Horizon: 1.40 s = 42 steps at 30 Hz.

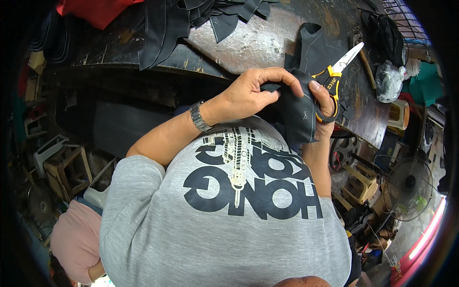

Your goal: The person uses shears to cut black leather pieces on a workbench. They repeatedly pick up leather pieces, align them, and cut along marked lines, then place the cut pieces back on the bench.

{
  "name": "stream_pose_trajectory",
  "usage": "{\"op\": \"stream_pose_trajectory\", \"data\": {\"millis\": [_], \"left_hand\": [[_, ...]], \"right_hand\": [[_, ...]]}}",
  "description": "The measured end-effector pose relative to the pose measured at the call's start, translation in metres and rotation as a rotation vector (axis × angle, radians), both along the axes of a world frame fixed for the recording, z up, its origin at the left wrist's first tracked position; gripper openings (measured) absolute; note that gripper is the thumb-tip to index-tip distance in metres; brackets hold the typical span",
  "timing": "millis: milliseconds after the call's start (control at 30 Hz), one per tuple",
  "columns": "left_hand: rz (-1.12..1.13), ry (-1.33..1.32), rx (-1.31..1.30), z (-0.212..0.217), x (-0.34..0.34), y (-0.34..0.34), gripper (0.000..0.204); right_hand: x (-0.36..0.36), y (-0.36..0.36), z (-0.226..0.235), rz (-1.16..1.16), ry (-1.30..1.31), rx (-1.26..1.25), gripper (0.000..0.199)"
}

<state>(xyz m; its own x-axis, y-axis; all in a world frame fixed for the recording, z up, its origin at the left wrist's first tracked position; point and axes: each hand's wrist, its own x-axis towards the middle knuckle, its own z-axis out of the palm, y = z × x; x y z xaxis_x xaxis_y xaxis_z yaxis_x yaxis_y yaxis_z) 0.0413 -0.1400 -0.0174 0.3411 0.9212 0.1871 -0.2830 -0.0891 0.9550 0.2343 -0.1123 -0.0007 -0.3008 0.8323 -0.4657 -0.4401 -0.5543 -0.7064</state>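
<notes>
My left hand (245, 93), with a metal watch on its wrist, is closed, its curled fingers and thumb gripping the left edge of a black leather-like piece (302, 115). White marking lines run along that piece, which hangs in front of my chest. My right hand (324, 103) has its fingers through the handle of yellow-and-black scissors (332, 76); its thumb presses on the black piece. The scissor blades point up and away to the right, off the material. Part of the right fingers is hidden behind the piece.
Several cut black pieces (165, 33) lie on the dark worktable (107, 50), beside a shiny worn board (244, 40). Red material (95, 12) is at the far left. To the right are a wooden-handled tool (367, 67), a plastic bag (389, 81) and a fan (409, 184). Another person (76, 241) is at lower left.
</notes>
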Motion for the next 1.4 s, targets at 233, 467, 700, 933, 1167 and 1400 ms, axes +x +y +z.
{"op": "stream_pose_trajectory", "data": {"millis": [233, 467, 700, 933, 1167, 1400], "left_hand": [[0.010, 0.142, -0.029, 0.007, 0.001, 0.010, 0.020], [0.260, 0.159, 0.100, 0.014, -0.028, 0.035, 0.031], [0.536, 0.281, 0.322, 0.008, -0.045, 0.042, 0.062], [0.606, 0.139, 0.144, 0.019, -0.040, 0.038, 0.067], [0.618, 0.060, 0.196, 0.011, -0.035, 0.038, 0.066], [0.625, 0.176, 0.327, -0.010, -0.029, 0.034, 0.065]], "right_hand": [[-0.004, 0.000, -0.003, -0.088, -0.167, 0.264, 0.014], [0.032, -0.009, -0.007, 0.208, -0.206, 0.246, 0.037], [0.052, -0.023, -0.008, 0.733, -0.487, 0.248, 0.080], [0.048, -0.027, -0.003, 0.766, -0.622, 0.299, 0.061], [0.040, -0.030, 0.001, 0.793, -0.576, 0.257, 0.064], [0.033, -0.028, 0.000, 0.768, -0.507, 0.282, 0.059]]}}
